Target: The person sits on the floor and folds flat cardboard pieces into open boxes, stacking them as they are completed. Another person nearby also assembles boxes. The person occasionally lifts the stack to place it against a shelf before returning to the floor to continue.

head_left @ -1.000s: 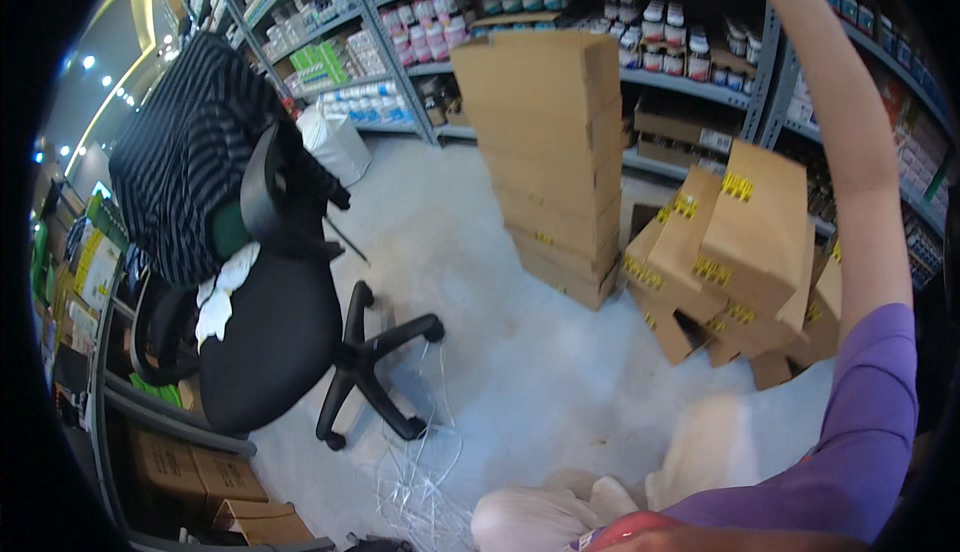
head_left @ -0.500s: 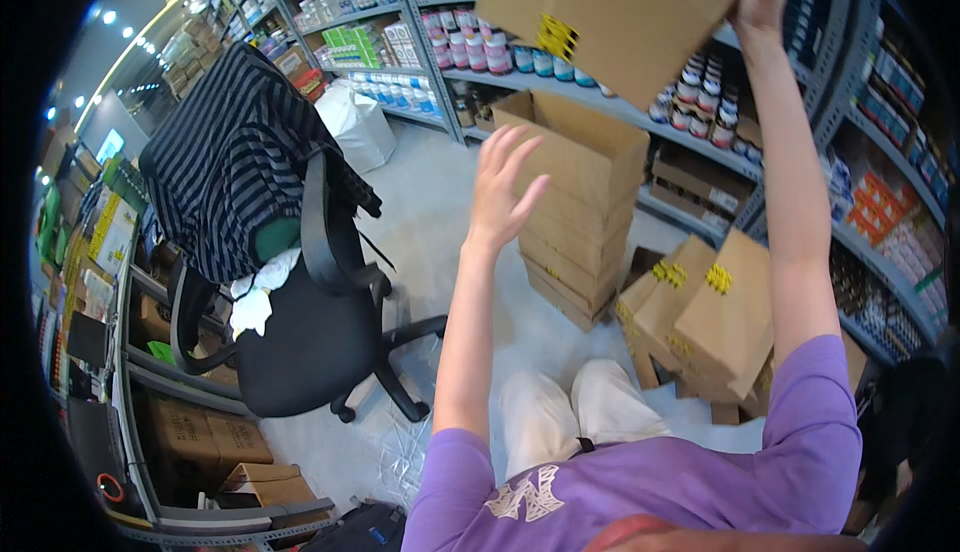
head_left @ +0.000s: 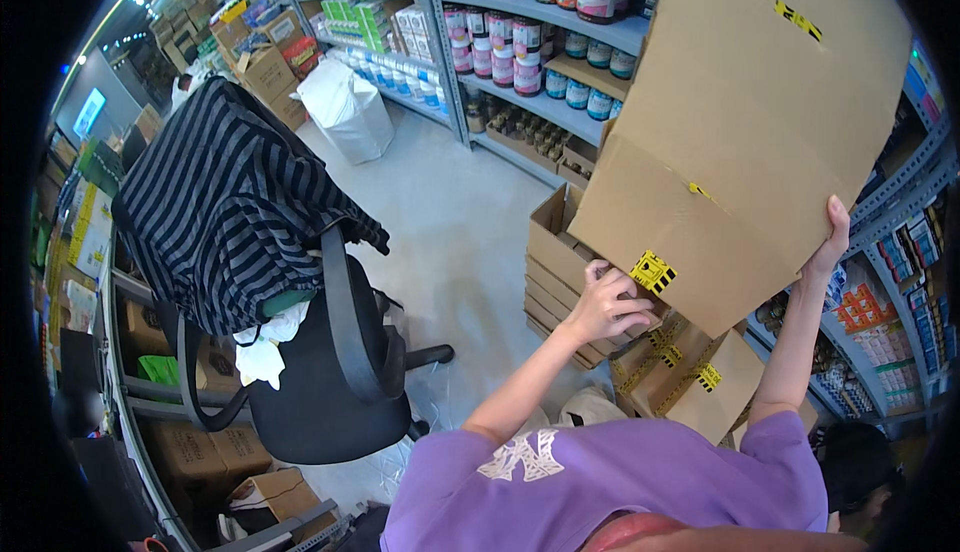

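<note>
A large brown cardboard box [head_left: 740, 152] with yellow-and-black tape pieces is raised and tilted in front of me at the right. My right hand [head_left: 832, 240] grips its lower right edge, part of the fingers hidden by the cardboard. Beside the box's lower left corner is my left hand [head_left: 606, 304], its fingers bent and apart, close to a yellow tape strip [head_left: 653, 271]. Whether the left fingertips touch the box I cannot tell. Behind that hand stands a stack of nested open cartons [head_left: 556, 242], partly covered by the raised box.
More taped cartons [head_left: 715, 377] lie low at the right by my legs. A black office chair [head_left: 320, 382] with a striped garment [head_left: 235, 202] over it stands left. Shelves of jars [head_left: 510, 52] line the back and right. A white sack [head_left: 347, 110] sits on the floor.
The box has come lower and nearer, its broad taped side now facing me. My right hand moved down with it. My left hand moved right and down to the box's lower corner.
</note>
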Demonstrator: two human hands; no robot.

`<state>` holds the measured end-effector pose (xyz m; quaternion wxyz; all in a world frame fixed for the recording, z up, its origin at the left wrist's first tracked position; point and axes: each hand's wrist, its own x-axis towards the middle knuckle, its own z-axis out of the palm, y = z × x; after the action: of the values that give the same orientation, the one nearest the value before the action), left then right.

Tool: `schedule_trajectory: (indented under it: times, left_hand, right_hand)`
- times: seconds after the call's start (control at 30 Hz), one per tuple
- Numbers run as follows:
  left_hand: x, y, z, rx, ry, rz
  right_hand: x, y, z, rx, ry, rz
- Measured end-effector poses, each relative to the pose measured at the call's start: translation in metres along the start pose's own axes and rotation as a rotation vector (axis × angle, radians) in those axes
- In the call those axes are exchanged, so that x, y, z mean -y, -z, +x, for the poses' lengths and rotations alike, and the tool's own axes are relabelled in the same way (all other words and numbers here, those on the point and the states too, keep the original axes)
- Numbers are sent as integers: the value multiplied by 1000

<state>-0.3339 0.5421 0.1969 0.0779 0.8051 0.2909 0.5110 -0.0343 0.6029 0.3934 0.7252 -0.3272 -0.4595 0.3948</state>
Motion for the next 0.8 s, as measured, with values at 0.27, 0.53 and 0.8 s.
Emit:
schedule_trajectory:
  times: [0.27, 0.53, 0.8]
  left_hand:
    - [18, -16, -18, -64, -42, -76]
    - [9, -2, -30, -67, -137, -6]
    - [2, 19, -28, -36, -124, -93]
  right_hand:
    - [-13, -33, 8, 61, -141, 22]
    - [-24, -97, -10, 78, 80, -219]
    - [-22, -117, -19, 1, 238, -291]
